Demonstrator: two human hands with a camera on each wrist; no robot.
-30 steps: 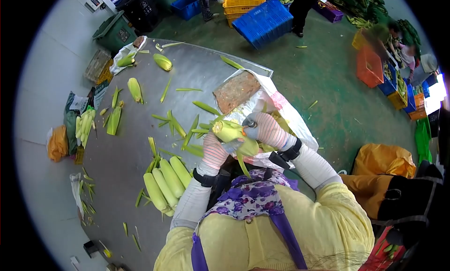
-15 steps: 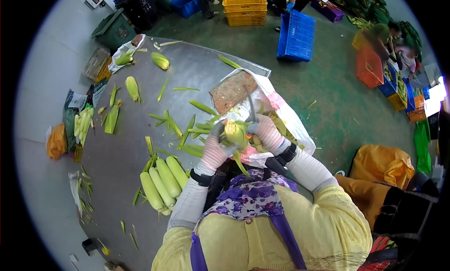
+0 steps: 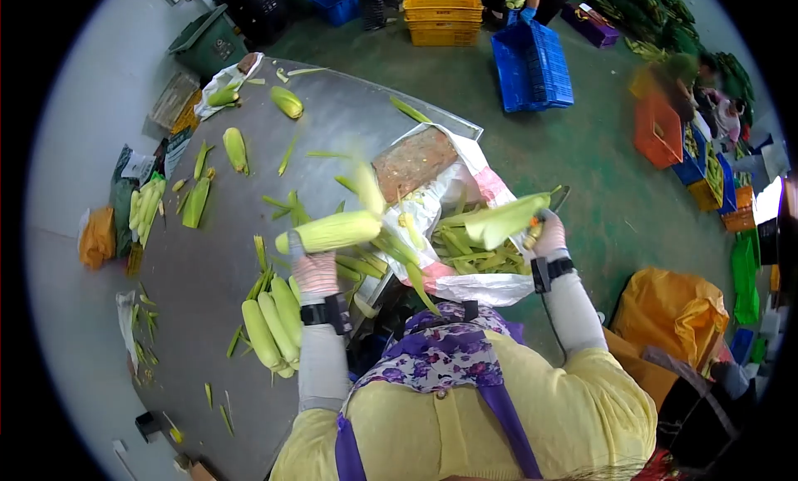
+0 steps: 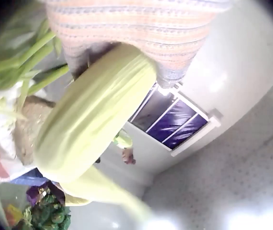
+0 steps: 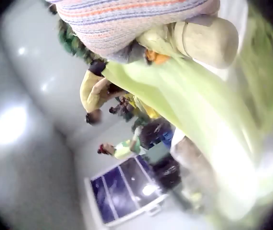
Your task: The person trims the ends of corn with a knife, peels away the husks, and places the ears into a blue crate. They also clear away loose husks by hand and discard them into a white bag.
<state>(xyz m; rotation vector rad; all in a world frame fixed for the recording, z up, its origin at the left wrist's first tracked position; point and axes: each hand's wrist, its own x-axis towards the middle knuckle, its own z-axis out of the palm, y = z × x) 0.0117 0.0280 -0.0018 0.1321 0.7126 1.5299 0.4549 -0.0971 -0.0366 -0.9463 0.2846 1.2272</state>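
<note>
Above the steel tabletop (image 3: 208,265), our left hand (image 3: 315,272) grips a pale corn cob (image 3: 332,230) near other cobs (image 3: 270,323) lying together; our right hand (image 3: 549,236) clutches green husk (image 3: 501,218) over the white sack (image 3: 486,288).

Peeled cobs (image 3: 268,327) are piled on the table (image 3: 349,123), near left; a blue crate (image 3: 536,65) and yellow crates (image 3: 442,15) are seen far off; an orange bag (image 3: 677,302) is set near right.

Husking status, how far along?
Done: a few peeled cobs lie piled on the table. In hand: left hand grips a stripped cob; right hand holds a husk over the bag. Left: unhusked ears at the table's far end.
</note>
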